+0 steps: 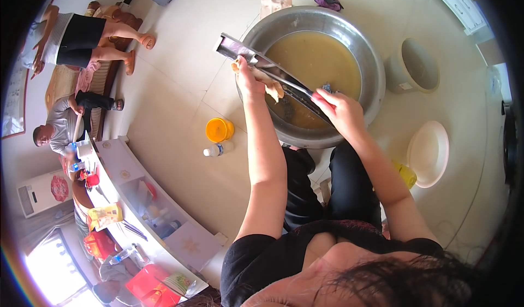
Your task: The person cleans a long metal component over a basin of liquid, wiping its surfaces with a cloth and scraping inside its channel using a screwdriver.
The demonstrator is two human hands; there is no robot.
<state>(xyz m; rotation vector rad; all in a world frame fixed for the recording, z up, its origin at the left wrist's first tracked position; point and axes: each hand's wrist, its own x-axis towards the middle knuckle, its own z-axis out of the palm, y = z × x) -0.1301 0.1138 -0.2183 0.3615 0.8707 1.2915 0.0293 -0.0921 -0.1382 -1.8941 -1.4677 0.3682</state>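
Metal channel (234,46) slants over basin (374,72)

Held above the basin's left side, its long axis runs from far left to near right. Left hand (250,83) clasps tan cloth (273,87) against it; right hand (341,110) grips slim rod (289,82).

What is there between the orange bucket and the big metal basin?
In the head view, a strip of floor separates the orange bucket from the big metal basin. The left forearm crosses above it.
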